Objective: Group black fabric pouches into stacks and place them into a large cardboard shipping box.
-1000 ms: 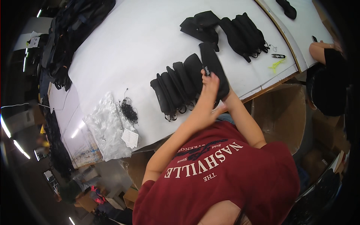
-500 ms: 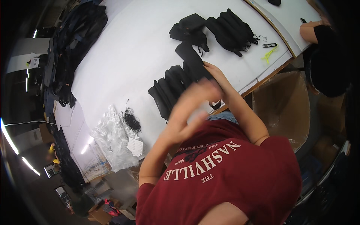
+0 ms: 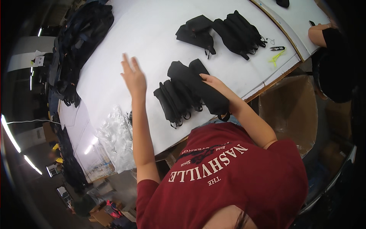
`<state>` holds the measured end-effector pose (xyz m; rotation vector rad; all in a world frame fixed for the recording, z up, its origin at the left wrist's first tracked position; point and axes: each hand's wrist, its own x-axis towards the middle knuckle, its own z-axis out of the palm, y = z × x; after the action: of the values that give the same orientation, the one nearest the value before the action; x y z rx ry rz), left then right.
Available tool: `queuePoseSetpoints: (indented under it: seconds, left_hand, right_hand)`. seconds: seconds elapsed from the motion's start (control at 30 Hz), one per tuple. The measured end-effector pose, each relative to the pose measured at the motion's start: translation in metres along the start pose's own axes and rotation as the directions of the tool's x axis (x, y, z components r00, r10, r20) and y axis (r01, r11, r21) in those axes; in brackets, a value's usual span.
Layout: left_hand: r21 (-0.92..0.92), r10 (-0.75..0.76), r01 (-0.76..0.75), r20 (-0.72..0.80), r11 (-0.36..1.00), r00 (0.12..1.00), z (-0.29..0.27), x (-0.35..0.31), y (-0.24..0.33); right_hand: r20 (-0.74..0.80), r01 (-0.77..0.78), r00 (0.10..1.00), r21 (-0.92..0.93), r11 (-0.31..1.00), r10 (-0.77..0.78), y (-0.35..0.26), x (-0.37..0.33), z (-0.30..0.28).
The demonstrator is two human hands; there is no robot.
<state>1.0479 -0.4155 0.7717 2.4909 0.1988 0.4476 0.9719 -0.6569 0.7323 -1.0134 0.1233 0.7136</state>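
My left hand [image 3: 134, 76] is raised over the white table at the left with its fingers spread, holding nothing. In my right hand [image 3: 212, 82] is a long black fabric pouch [image 3: 198, 84], gripped by its edge. The pouch lies slantwise across a row of similar black pouches [image 3: 171, 100], whose small cord loops point toward me. One more rolled black pouch [image 3: 198, 66] shows just beyond my right fingers. My right thumb is on top of the fabric; the other fingers are mostly hidden beneath it.
Farther back lie a loose black pouch pile [image 3: 195, 33] and another row [image 3: 239, 34]. Thread snips [image 3: 277, 48] and a yellow strip [image 3: 276, 58] are at the right. Clear plastic bags [image 3: 116, 139] lie near left. A brown carton [image 3: 289, 110] stands below the table edge. A co-worker's arm [image 3: 320, 35] is at far right.
My left hand has swung away from the pouches, out to the left and farther over the table. The pouch in my right hand has tilted and now lies across the row.
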Motion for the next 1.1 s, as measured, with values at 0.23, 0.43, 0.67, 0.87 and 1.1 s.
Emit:
queuePoseSetpoints:
  seconds: [0.23,0.43,0.67,0.87,1.1]
  left_hand:
    - [-0.578,0.718,-0.465,0.664,0.67,0.21,-0.01,-0.134,0.103]
    - [-0.497,0.741,-0.568,0.567,0.656,0.36,-0.018,-0.107,0.099]
    - [0.208,0.287,-0.3,0.092,0.931,0.953,-0.01,0.002,0.01]
    - [-0.306,0.558,-0.509,0.096,0.804,0.824,-0.028,-0.076,0.085]
    - [-0.431,0.749,-0.636,0.536,0.64,0.39,-0.039,-0.12,0.093]
  right_hand:
    - [-0.085,0.011,0.996,0.254,0.967,0.01,0.003,0.018,-0.024]
    - [-0.205,0.222,0.956,0.027,0.975,-0.212,-0.03,-0.02,0.006]
    - [-0.012,0.053,0.999,-0.003,0.999,-0.053,-0.005,0.01,-0.006]
    - [-0.007,0.139,0.99,0.112,0.984,-0.139,-0.014,0.001,-0.003]
    - [-0.066,0.184,0.982,0.182,0.966,-0.174,-0.018,0.006,-0.004]
